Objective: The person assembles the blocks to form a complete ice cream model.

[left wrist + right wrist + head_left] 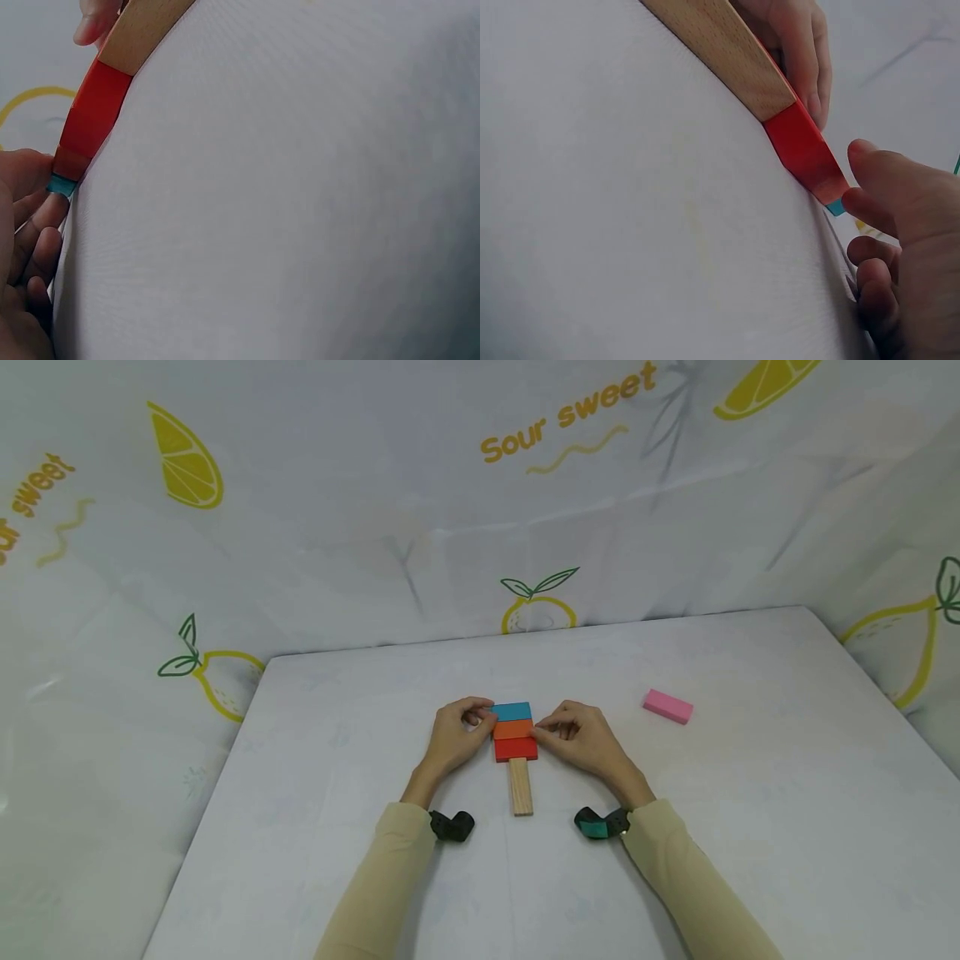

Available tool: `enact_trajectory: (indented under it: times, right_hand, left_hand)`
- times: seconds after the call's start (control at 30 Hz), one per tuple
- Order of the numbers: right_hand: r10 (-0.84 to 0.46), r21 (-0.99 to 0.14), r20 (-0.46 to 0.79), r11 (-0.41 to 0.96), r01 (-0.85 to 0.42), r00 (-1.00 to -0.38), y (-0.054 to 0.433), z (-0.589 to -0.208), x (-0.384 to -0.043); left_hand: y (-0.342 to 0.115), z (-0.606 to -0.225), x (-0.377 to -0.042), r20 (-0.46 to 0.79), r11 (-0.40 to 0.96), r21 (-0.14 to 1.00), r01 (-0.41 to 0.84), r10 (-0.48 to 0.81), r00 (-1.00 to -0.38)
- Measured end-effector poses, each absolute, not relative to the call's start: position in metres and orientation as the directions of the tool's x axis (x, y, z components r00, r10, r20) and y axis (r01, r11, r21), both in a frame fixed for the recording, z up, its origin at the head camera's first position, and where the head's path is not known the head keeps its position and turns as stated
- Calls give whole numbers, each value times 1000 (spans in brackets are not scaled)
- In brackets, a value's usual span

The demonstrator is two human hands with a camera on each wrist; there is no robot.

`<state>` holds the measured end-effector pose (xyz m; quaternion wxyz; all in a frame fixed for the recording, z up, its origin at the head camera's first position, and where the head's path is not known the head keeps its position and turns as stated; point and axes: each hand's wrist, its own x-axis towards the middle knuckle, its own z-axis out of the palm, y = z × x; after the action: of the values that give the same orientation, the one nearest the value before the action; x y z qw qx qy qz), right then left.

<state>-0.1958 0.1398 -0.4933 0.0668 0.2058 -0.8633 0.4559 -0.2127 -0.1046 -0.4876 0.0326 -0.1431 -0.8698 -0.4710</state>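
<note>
Three coloured blocks lie side by side on the table: a blue block (512, 712) farthest, an orange block (513, 730) in the middle, a red block (516, 749) nearest. From the red one a plain wooden block (521, 787) runs lengthwise toward me, like a stick. My left hand (459, 731) pinches the left end of the blue block, index finger at its far corner and thumb by the orange edge. My right hand (583, 739) has bent fingers, with thumb and index fingertips right at the orange block's right end.
A pink block (667, 707) lies apart, to the right of and beyond my right hand. The white-covered table (300, 777) ends at a back edge, where a lemon-printed sheet (337, 527) hangs. Both wrists wear dark cameras (452, 827).
</note>
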Motion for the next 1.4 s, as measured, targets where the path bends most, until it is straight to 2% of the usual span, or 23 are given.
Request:
enact_trajectory:
  times: [0.73,1.2,1.4]
  right_hand:
    - [-264,-773,357,455,-442,-896,148,-489,-187]
    - [-190,-709,288,616,-343,-938,196,-464,-178]
    - [-144,-698,356,616,-365,-924,221,-457,-178]
  left_hand:
    - [-108,-486,-216,157,516,812,273,256,-954]
    - [-108,-484,-216,130,510,819,262,279,-951]
    - [-110,-485,-217,124,515,817,259,282,-951]
